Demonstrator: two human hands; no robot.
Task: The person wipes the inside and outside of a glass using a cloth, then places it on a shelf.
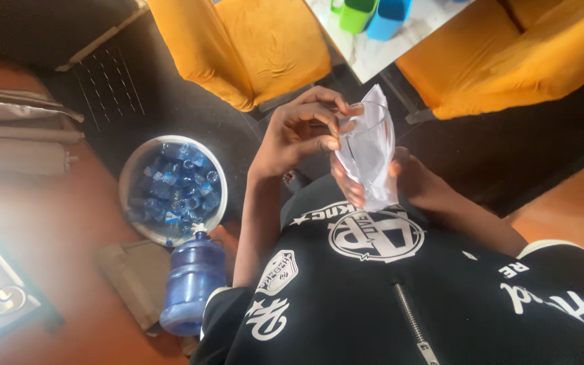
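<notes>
A clear drinking glass point(372, 145) is held up in front of my chest, with a white tissue or cloth point(377, 101) stuffed inside it and sticking out past the rim. My right hand point(407, 182) grips the glass from below and behind, around its base. My left hand point(302, 132) pinches the rim of the glass with fingertips, thumb near the opening. Part of the glass's base is hidden by my right fingers.
Two orange upholstered chairs point(251, 47) point(508, 61) flank a white table point(380, 54) carrying green and blue cups point(358, 15). On the floor to the left stand a white bucket of small water bottles point(170, 186) and a large blue water jug point(190, 280).
</notes>
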